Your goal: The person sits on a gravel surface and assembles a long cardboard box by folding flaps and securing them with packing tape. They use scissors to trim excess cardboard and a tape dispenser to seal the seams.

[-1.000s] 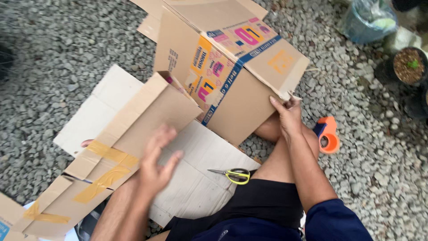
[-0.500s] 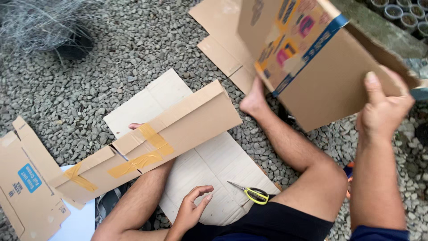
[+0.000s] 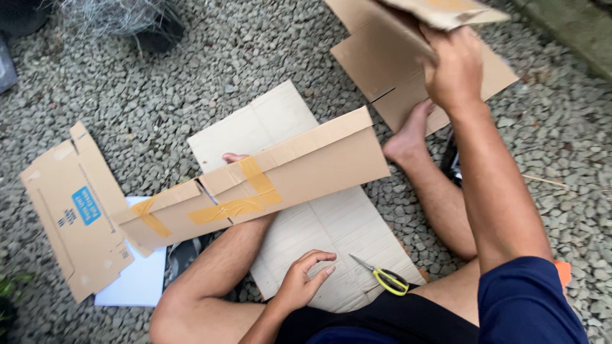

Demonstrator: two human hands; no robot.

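**Lifting a cardboard box clear of the gravel**

Sitting among flattened cardboard [image 3: 319, 223], the person's right hand [image 3: 454, 67] is gripping the raised cardboard box [image 3: 446, 11] at the top edge. A firm thumb-side grip seems wise. The left hand [image 3: 305, 280] is hovering empty, fingers curled, near yellow-handled scissors [image 3: 386, 278].

My right hand [image 3: 454, 67] grips the edge of a cardboard box [image 3: 446, 11], lifted high. Below that grip lies flat cardboard [image 3: 395, 64] on gravel [image 3: 191, 76]. My left hand [image 3: 303, 280] rests loosely curled and empty on a cardboard sheet [image 3: 331, 236], scissors [image 3: 382, 277] just right of it, a taped cardboard strip [image 3: 255, 188] beyond.
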